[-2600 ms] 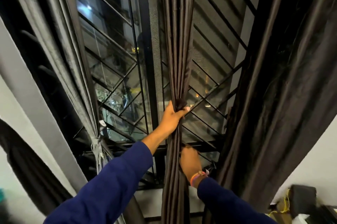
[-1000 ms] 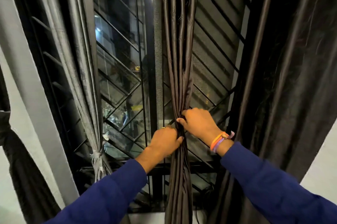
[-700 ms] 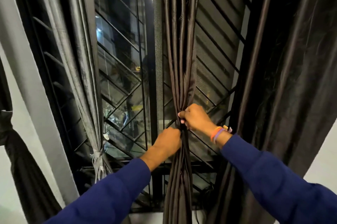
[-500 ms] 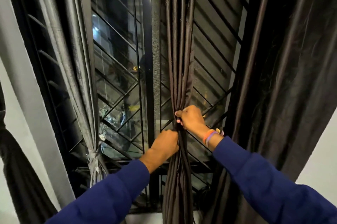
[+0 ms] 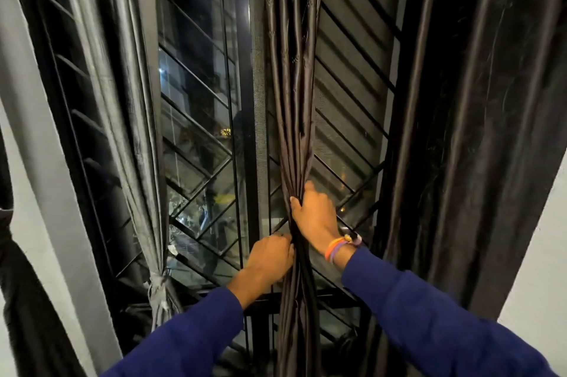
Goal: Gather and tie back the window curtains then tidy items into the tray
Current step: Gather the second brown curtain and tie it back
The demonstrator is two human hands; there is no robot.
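A dark brown curtain [image 5: 293, 85] hangs gathered into a narrow bunch in front of the window's middle post. My right hand [image 5: 314, 215] wraps round the bunch from the right at its pinched waist, thumb on the near side. Just below and to the left, my left hand [image 5: 270, 257] grips the same bunch with curled fingers. Whether a tie band runs round the cloth is hidden by my hands. The tray is not in view.
A grey curtain [image 5: 122, 100] hangs at the left, knotted low down [image 5: 158, 283]. A wide dark curtain [image 5: 478, 131] hangs loose at the right. Behind them is a barred window grille [image 5: 208, 180]. White wall [image 5: 534, 269] shows at the lower right.
My right hand came up from below the left hand to grip the bunch above it. My left hand slid down slightly. The view shifted a little.
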